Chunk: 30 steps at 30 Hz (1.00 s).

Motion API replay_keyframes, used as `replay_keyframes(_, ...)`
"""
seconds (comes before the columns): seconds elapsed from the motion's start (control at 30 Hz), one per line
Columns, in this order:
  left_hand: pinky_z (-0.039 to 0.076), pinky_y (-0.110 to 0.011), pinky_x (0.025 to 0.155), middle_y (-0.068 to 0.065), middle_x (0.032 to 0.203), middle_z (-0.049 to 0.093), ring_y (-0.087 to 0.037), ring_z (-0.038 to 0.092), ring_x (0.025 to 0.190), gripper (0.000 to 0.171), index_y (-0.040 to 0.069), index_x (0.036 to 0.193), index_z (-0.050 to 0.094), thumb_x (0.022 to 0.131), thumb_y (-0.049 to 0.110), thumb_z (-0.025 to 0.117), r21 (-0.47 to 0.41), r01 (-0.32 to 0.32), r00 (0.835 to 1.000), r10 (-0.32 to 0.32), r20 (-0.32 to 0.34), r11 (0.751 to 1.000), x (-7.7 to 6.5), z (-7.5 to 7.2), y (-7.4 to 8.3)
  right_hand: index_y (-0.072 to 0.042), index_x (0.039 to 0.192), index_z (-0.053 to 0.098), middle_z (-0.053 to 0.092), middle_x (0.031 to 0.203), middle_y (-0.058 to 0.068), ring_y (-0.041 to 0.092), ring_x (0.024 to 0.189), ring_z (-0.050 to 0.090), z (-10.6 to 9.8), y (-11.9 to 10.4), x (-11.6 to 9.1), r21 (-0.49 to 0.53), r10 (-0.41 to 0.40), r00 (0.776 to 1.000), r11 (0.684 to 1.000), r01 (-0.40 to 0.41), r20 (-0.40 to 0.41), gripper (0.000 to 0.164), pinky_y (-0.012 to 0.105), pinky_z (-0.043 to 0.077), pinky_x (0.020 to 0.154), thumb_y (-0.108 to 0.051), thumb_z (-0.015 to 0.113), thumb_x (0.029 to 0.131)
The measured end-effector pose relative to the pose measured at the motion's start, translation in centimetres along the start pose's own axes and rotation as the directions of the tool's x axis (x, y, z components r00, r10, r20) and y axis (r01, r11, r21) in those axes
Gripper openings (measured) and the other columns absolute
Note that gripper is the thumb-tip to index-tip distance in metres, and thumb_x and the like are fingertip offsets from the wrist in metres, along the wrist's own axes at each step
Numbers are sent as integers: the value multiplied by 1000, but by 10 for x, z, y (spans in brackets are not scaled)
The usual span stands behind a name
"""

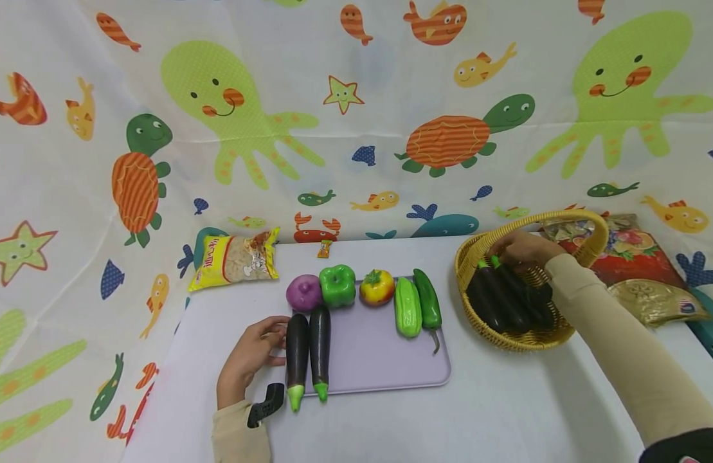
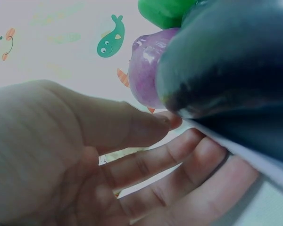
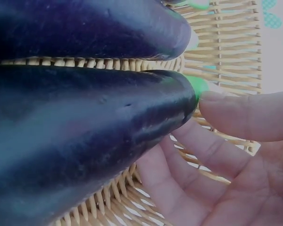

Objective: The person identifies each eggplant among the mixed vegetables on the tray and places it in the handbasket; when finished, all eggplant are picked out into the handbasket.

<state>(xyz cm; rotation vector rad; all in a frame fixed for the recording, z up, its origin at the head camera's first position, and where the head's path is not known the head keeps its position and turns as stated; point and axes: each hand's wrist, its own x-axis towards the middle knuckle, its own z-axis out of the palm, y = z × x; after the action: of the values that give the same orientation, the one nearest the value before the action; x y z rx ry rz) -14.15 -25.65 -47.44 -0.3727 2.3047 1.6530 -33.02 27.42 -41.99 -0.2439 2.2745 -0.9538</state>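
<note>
Right of the tray, the right hand is down inside the wicker basket, and it's at the stem end of an eggplant! Thumb against the green stem, the other fingers partly hidden along the underside: a loose grasp, though how hard they squeeze I can't tell. More dark eggplants lie beside it.

Over at the tray's left edge, the left hand waits with fingers parted, thumb well apart from the rest, fingertips up against the rim and nothing held that I can see. Just beside them, side by side at the tray's left end, lie a long eggplant and a slimmer eggplant, both with green stems poking over the near edge.

Along the tray's far side it's a colourful line: purple onion, green pepper, yellow-red tomato, then the cucumber and green chilli at the right end.

So the step in hand looks to be getting hold of a basket eggplant. My read: the next move calls for a firmer pinch near that stem, then a straight lift, minding the arching handle.
</note>
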Motion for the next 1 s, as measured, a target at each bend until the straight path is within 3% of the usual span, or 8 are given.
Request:
replay_keyframes(0.17,56,-40,61,-17,107,52,-25,56,85,34,7,124,53,93,2,41,-1,-3,1000,3,4,1000,0,1,2,7,116,54,57,93,13,19,59,44,-1,0,-4,7,-32,999,999,32,-9,33,32,44,50,4,43,85)
replay_keyframes(0.47,56,-40,61,-17,105,52,-25,54,85,34,6,123,54,93,1,40,-5,-6,1000,6,6,1000,-2,1,3,7,119,52,47,113,22,18,56,41,3,0,-13,-23,-70,997,997,69,-43,36,30,42,49,4,42,85)
replay_keyframes(0.63,56,-40,61,-17,105,53,-25,54,85,34,6,123,54,93,1,39,-9,-2,1000,2,4,1000,-2,2,3,8,126,45,48,119,32,34,89,54,10,-4,-23,-160,-122,986,982,103,-112,39,38,50,66,-2,44,89)
replay_keyframes(0.7,56,-40,61,-17,104,53,-25,54,85,34,6,122,54,93,0,39,-10,-1,1000,1,3,1000,-2,3,4,8,130,40,44,124,34,41,108,48,14,-9,-30,-196,-133,982,975,106,-132,42,46,48,80,-8,45,92)
replay_keyframes(0.8,56,-40,62,-17,105,53,-25,53,85,34,6,122,54,93,1,39,-9,1,1000,-1,4,1000,-2,3,4,6,136,35,40,131,32,47,118,38,23,-17,-47,-262,-147,977,960,102,-157,49,59,36,93,-22,44,96)
replay_keyframes(1.0,56,-39,63,-17,107,53,-26,53,86,34,6,124,53,93,1,39,2,2,1000,-2,0,1000,-3,2,6,5,138,32,28,139,32,49,126,24,56,-33,-91,-398,-222,944,911,112,-242,68,65,22,99,-46,40,95)
